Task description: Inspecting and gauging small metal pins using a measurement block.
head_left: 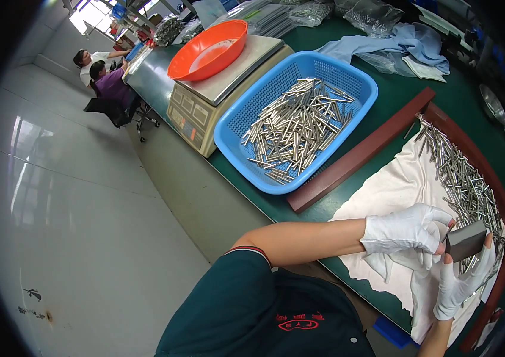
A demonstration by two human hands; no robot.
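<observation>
My right hand (465, 284), in a white glove with bare fingertips, grips a dark grey rectangular block (467, 240) between thumb and fingers. Close against the block's left side is my left hand (410, 231), gloved the same way, its fingers pinched together. A thin dark sliver shows at the left fingertips; what it is I cannot make out. Both hands are over a pale cloth (392, 184) on the green table. Just beyond them lies a heap of slim metal pins (463, 178), partly hidden by the block and the right hand.
Reddish-brown bars (353, 157) border the cloth. A blue plastic basket (224, 132) holds many metal pins. Behind it, an orange bowl (220, 44) sits on a scale (190, 116). Light blue cloth (383, 43) and plastic bags lie farther back. Two people sit at the table's far left end.
</observation>
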